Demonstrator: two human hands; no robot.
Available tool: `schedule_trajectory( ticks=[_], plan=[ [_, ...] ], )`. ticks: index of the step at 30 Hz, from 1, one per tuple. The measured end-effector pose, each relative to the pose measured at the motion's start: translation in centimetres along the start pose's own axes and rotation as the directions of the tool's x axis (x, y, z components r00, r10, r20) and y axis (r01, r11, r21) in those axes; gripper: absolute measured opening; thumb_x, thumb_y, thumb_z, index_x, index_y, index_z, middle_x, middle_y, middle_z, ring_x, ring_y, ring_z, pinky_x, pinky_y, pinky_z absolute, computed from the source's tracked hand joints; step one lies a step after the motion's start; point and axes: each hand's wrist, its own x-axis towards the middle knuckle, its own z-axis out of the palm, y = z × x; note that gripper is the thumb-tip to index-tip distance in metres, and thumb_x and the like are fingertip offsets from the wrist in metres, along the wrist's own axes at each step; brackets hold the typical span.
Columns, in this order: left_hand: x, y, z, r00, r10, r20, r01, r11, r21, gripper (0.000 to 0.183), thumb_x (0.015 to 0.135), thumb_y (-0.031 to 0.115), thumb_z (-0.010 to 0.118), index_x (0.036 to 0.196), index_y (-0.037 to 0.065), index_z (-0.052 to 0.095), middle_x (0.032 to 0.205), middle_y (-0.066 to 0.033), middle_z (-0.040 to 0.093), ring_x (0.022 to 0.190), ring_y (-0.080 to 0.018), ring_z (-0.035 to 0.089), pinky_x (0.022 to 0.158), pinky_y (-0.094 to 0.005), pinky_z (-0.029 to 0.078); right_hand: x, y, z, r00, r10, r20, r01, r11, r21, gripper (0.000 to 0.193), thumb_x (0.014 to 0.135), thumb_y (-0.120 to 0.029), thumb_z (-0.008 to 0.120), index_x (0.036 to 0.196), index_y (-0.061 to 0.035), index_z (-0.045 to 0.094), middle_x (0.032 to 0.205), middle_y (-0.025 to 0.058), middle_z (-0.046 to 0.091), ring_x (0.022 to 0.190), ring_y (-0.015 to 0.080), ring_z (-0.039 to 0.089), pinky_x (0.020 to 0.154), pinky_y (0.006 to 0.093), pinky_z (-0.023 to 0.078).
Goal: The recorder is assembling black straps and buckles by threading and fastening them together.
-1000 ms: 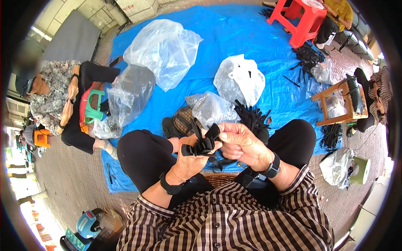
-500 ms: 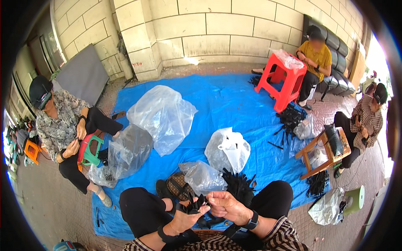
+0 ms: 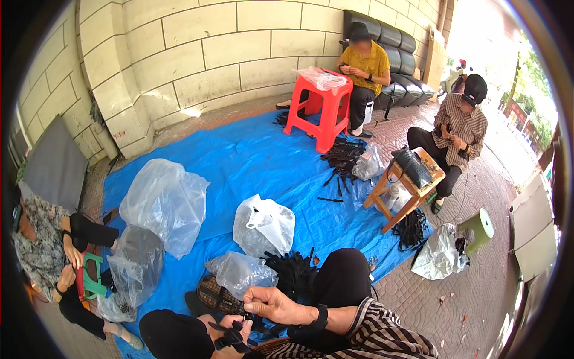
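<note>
Several black strips [image 3: 226, 338] stick out of my left hand [image 3: 238, 330], which is closed around them low in the picture. Just above it, my right hand [image 3: 276, 305] pinches thumb and finger together; what is between them is too small to make out. A dark band circles my right wrist. Beyond my hands, between my knees, lies a pile of loose black strips [image 3: 293, 272]. Beside that pile are a clear plastic bag [image 3: 242, 272] and a brown patterned bag [image 3: 216, 294].
Large plastic bags [image 3: 164, 203] and a white carrier bag [image 3: 264, 226] rest on the blue tarp [image 3: 239, 155]. A red stool [image 3: 320, 110], a wooden stool [image 3: 412, 185] and a green stool [image 3: 477, 230] stand around. Three other people sit nearby, handling small things.
My view has swung to the right, so the scene sits further left. My right hand is now raised above my left, and both are still close together.
</note>
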Motion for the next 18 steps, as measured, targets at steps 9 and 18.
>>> schedule_trajectory(
  ticks=[9,18],
  plan=[
    [1.2,2.2,-0.5,0.995,-0.077,0.064,0.086,0.985,-0.147,0.005,0.082,0.004,0.062,0.086,0.003,0.060,0.077,-0.0016,0.058,0.069,-0.0111,0.053,0.065,-0.0247,0.043,0.1,0.4,-1.4,0.929,0.261,0.264,-0.347,0.864,0.365,0.018,0.092,-0.025,0.052,0.091,-0.0073,0.051,0.059,-0.0097,0.033,0.048,0.0002,0.024,0.042,0.0191,0.017],
    [2.2,0.6,-0.9,0.959,-0.211,0.191,0.263,0.912,-0.314,0.020,0.080,0.017,0.068,0.085,0.001,0.058,0.066,0.0001,0.053,0.058,-0.0066,0.047,0.053,-0.0213,0.038,0.0,-0.1,-1.6,0.947,0.226,0.230,-0.283,0.925,0.253,0.019,0.090,-0.029,0.055,0.089,-0.0099,0.051,0.062,-0.0099,0.034,0.051,0.0005,0.025,0.044,0.0195,0.018]
  ],
)
